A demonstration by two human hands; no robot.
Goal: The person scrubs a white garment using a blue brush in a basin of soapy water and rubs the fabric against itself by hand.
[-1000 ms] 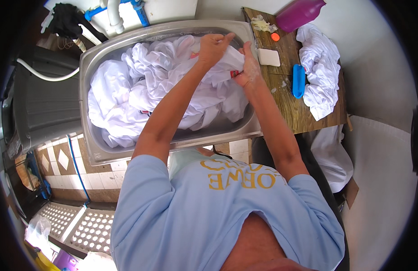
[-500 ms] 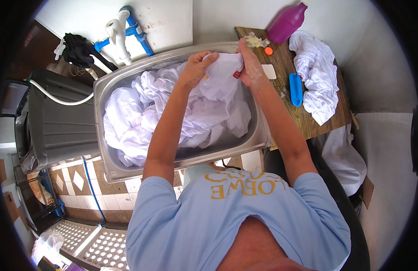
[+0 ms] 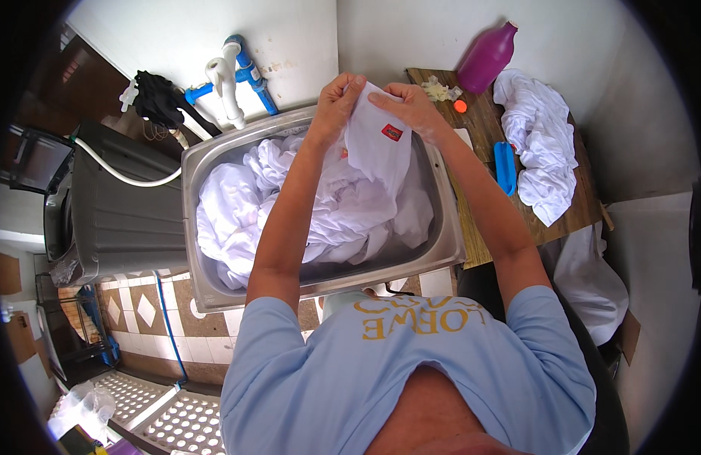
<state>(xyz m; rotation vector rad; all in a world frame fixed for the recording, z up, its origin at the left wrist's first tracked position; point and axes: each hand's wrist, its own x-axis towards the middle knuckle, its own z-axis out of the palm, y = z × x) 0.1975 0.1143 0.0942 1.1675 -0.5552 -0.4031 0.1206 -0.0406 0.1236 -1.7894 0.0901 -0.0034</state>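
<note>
Above the steel sink basin point(image 3: 193, 227), a white garment point(image 3: 377, 155) with a small red patch is stretched between my two hands. My left hand point(image 3: 337, 110) pinches its far left edge between thumb and fingers. On the other side, my right hand point(image 3: 413, 114) grips the top edge, thumb over the cloth just above the patch. The garment's lower part hangs down into the basin, where it merges with a heap of white laundry point(image 3: 229, 205). How much of the heap belongs to the held garment I cannot tell.
Right of the basin, a wooden table point(image 3: 479, 220) bears a purple bottle point(image 3: 487, 57), an orange cap point(image 3: 460, 106), a blue brush-shaped piece point(image 3: 505, 168) and crumpled white cloth point(image 3: 544, 144). White and blue pipes point(image 3: 248, 72) stand behind the basin. A dark grey machine point(image 3: 131, 205) is at left.
My right hand has turned from lying along the cloth's edge to pinching its top. The red patch now faces up in full. The whole view has shifted slightly.
</note>
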